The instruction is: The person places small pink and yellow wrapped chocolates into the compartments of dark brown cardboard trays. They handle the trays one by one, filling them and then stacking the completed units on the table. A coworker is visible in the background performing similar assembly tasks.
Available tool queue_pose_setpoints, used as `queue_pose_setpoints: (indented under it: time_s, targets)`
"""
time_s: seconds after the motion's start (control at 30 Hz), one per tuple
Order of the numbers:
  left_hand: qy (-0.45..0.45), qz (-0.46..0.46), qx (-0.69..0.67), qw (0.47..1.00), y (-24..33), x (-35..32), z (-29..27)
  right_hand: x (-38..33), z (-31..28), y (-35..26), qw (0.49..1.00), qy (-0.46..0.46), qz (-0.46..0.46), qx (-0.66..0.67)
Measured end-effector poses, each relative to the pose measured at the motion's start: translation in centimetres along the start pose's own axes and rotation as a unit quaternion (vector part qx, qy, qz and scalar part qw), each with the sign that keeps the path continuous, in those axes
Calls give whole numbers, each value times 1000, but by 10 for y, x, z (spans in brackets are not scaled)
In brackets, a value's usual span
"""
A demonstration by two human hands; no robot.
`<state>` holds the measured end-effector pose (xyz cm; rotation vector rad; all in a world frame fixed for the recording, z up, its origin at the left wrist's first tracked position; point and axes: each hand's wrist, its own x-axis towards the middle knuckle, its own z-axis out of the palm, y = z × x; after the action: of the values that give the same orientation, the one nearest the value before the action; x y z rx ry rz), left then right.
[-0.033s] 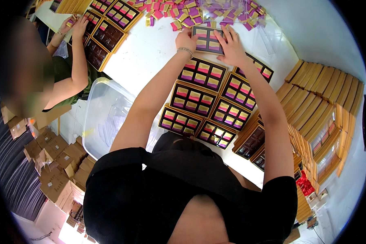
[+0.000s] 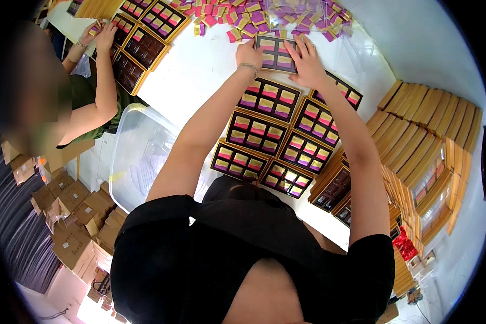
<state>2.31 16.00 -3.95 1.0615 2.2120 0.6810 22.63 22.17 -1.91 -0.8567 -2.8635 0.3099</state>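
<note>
At right hand (image 2: 310, 69): dark tray (image 2: 276, 69), two-tone pieces (image 2: 268, 45) inside.

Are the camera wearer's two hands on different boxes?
No, the left hand and the right hand both touch the same dark-framed box, at its opposite sides.

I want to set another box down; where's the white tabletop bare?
There's a broad bare patch of white tabletop between the left forearm and the co-worker's boxes, short of the wrapped pieces. It's crowded right of that forearm, where filled boxes sit close together, and farther right, with stacked boxes.
</note>
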Motion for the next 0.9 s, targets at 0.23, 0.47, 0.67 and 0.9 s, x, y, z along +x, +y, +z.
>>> queue_pose_setpoints:
  time_s: [0.23,0.47,0.67,0.9]
  targets:
    - [5,22,-315,949,-13,-15,-31,-2,-15,2,998,-21,-19,51]
    - [176,-111,-430,878,-156,-59,-154,59,-58,79,982,133,-19,-135]
    - [240,-70,38,967,-156,-86,-151,106,-33,108,984,31,21,-176]
    - [112,87,393,909,-141,-103,-118,85,-54,60,974,88,64,-198]
